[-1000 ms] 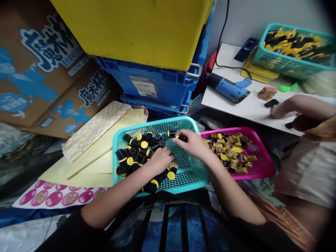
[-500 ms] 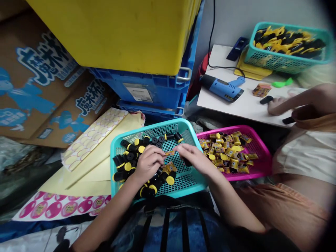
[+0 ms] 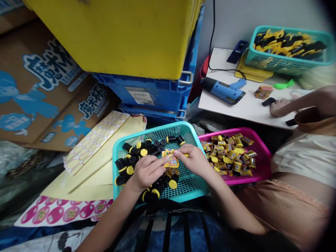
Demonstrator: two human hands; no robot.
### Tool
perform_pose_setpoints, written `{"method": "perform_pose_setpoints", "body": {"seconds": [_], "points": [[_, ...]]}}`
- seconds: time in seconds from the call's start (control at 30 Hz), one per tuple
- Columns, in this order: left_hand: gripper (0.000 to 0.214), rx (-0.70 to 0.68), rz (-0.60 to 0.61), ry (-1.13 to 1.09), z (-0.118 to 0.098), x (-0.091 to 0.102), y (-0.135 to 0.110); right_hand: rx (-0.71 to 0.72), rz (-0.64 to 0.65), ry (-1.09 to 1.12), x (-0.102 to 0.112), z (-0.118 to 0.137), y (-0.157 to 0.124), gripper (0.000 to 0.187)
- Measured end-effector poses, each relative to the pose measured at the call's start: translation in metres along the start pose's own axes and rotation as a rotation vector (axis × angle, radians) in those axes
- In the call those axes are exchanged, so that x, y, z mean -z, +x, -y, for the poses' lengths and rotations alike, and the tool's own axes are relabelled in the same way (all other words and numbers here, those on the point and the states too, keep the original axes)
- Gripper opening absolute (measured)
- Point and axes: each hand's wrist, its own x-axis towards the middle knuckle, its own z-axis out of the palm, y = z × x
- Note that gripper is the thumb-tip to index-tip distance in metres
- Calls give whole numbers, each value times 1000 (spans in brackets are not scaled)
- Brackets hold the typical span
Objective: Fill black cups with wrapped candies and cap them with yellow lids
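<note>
Over the turquoise basket point(image 3: 193, 134), my left hand point(image 3: 150, 171) is closed on a flat orange-and-yellow printed label sleeve point(image 3: 171, 159). My right hand point(image 3: 194, 159) meets the sleeve's right edge with thumb and finger. Its curled fingers also hold a small canister with a yellow cap point(image 3: 186, 155), mostly hidden by the hand. Black canisters with yellow caps point(image 3: 173, 183) lie loose in the basket below, several of them around my left hand. More printed sleeves point(image 3: 172, 172) rest under the held one, partly covered.
Right of my basket, a pink basket point(image 3: 265, 154) holds many label-wrapped canisters. Behind it, a white table point(image 3: 217, 99) carries a blue heat gun point(image 3: 224, 90) and another turquoise basket point(image 3: 283, 66). A co-worker's hand point(image 3: 279, 106) rests there. Stacked crates point(image 3: 157, 94) stand ahead, cartons point(image 3: 31, 105) left.
The sleeve has turned from nearly edge-on to showing its broad printed face. The yellow cap now shows in my right hand. The view has shifted slightly.
</note>
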Motion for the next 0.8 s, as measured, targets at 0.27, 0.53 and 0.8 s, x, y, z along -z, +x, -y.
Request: {"method": "perform_pose_setpoints", "body": {"seconds": [0.27, 0.53, 0.8], "points": [[25, 210, 156, -221, -1, 3, -6, 17, -61, 176, 18, 1, 6, 25], [40, 963, -109, -959, -18, 15, 50, 43, 73, 238, 14, 23, 12, 26], [33, 1098, -276, -939, -18, 8, 52, -55, 30, 276, -2, 22, 13, 30]]}}
